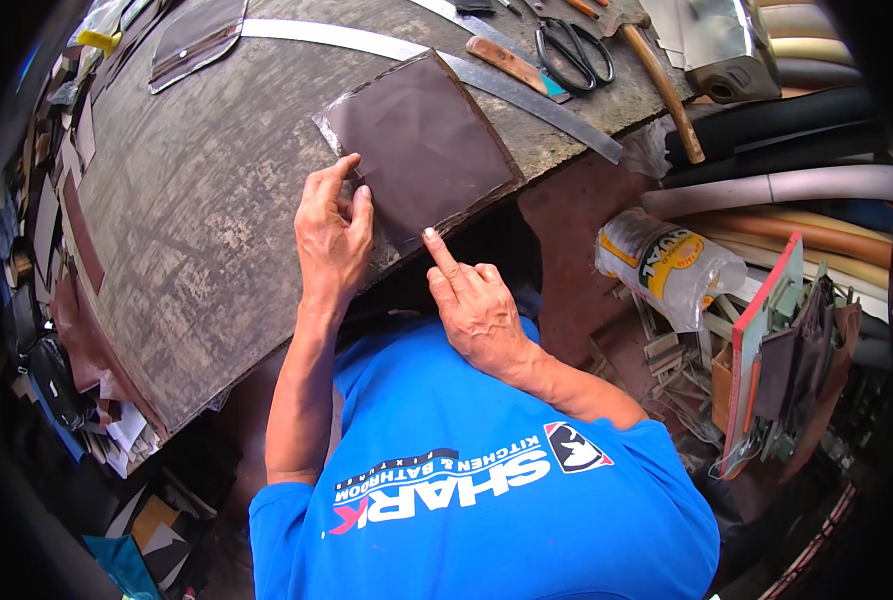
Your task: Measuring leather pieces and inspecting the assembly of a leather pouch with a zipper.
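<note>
Two hands on the dark brown leather panel (421,150) at the workbench (186,250) near edge: left hand (331,240) fingers together pressing its corner flat, right hand (476,300) index extended along its lower edge, likely smoothing; next needs firm, even pressure.

Dark brown leather piece (421,145) with a paler, greyish strip along its left and upper edges, lying on a worn grey-brown worktable (196,250) streaked with lighter scuffs. A second dark brown leather piece (198,38) lies at the far left. Steel-grey ruler (436,60); black-handled scissors (576,52); tan wooden hammer handle (666,90). The shirt (486,490) is bright blue with white and red lettering (plus a dark emblem). Clear plastic bottle (671,265) bearing a yellow label; rolled sheets (796,190) in black, grey, tan and orange.
</note>
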`<action>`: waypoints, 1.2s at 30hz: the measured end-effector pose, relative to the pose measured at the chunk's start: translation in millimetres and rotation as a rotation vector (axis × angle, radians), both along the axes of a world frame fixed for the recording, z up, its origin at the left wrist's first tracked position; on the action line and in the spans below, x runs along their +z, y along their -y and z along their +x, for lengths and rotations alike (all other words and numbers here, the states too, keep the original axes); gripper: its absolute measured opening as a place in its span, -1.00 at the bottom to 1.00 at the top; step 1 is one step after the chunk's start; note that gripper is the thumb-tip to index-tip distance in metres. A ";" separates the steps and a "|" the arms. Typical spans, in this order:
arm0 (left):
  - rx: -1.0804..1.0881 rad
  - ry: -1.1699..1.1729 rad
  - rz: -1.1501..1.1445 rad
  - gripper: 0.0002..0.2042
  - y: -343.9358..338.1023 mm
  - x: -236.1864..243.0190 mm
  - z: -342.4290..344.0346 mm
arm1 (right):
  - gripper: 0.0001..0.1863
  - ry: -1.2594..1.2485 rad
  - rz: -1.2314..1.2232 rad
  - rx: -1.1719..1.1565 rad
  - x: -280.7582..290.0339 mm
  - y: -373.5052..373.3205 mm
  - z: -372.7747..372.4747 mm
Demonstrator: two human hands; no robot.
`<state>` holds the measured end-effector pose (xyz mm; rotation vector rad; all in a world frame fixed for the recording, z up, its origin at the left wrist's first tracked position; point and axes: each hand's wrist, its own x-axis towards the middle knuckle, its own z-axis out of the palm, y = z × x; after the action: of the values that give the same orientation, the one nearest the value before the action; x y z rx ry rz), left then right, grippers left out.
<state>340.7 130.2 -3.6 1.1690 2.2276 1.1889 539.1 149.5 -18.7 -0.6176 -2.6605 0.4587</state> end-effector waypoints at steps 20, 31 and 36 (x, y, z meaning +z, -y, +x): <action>0.139 0.073 0.015 -0.42 -29.0 -4.1 -10.1 | -0.80 -0.110 -0.103 -0.227 18.6 -77.1 35.7; 0.237 0.412 0.156 -0.35 -33.0 -14.7 -16.7 | -0.92 0.415 0.393 -0.104 17.6 -77.0 41.9; 0.253 0.531 0.035 -0.46 -41.4 1.1 -9.3 | -0.95 0.479 0.483 -0.065 17.2 -75.7 51.1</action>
<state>331.4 171.7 -2.5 0.5008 1.9776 1.4379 590.2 225.2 -1.5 -0.7205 -3.0118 -0.3990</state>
